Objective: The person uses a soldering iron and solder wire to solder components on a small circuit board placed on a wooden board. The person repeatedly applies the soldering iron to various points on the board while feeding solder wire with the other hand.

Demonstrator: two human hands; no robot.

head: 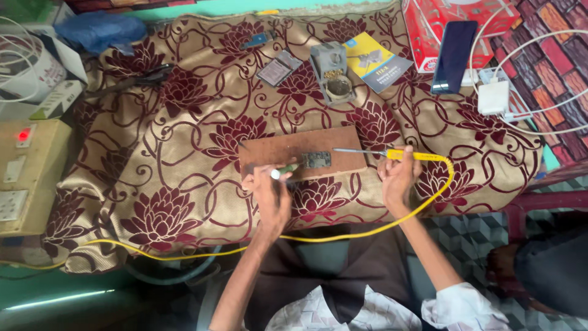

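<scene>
Gripping a yellow soldering iron (398, 154), the right hand (398, 178) is pointing its tip left at the small circuit board (316, 160) on the wooden block (288, 149); the left hand (272, 196), nearer the board, is pinching a green tube (283, 171) just left of it.

Red-and-white cardboard box (429, 24) at top right edge of the cloth, w/ a dark blue glossy phone (454, 56), screen off, lying tilted across its lower corner. Yellow-and-blue printed leaflet (375, 61) just left of the box, tilted. Small grey flat packet w/ pale border (278, 68) further left, top centre. Long white-green carton (56, 100) at far left edge.
</scene>
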